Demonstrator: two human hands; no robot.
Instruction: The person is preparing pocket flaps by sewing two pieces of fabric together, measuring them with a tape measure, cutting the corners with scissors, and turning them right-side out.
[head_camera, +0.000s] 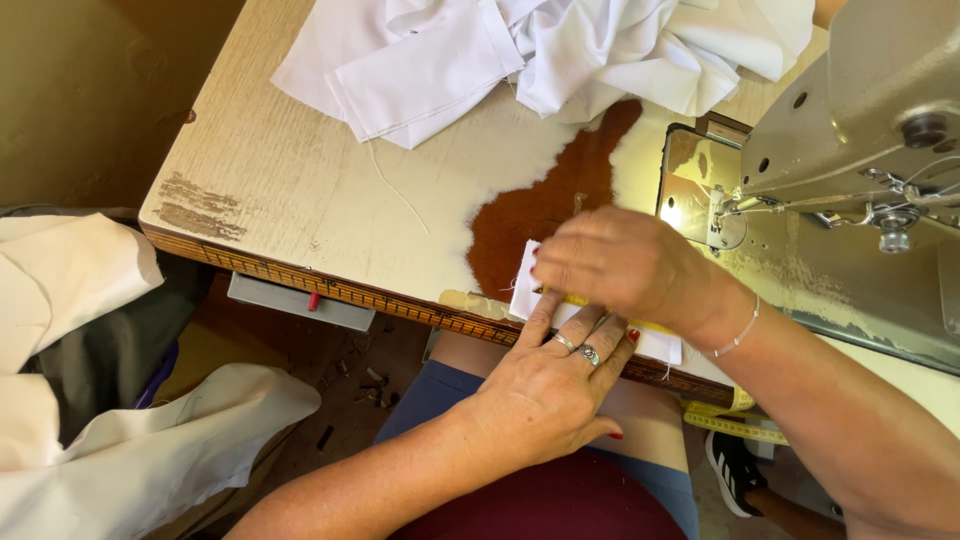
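Right now I am pressing my left hand (560, 375) flat, fingers spread and gripping nothing, onto a small white fabric piece (600, 325) lying at the near edge of the worn sewing table (300, 190). My right hand (625, 265) is crossing just above it, fingers curled down onto the same piece along a yellow strip (575, 300) that is showing between my two hands; whether those fingers are pinching the cloth I cannot tell. Just beyond my right hand the sewing machine (860, 130) is standing, and farther off, past my fingertips, a heap of white cloth (540, 50) is lying. A yellow measuring tape (735, 425) is hanging below my right wrist.
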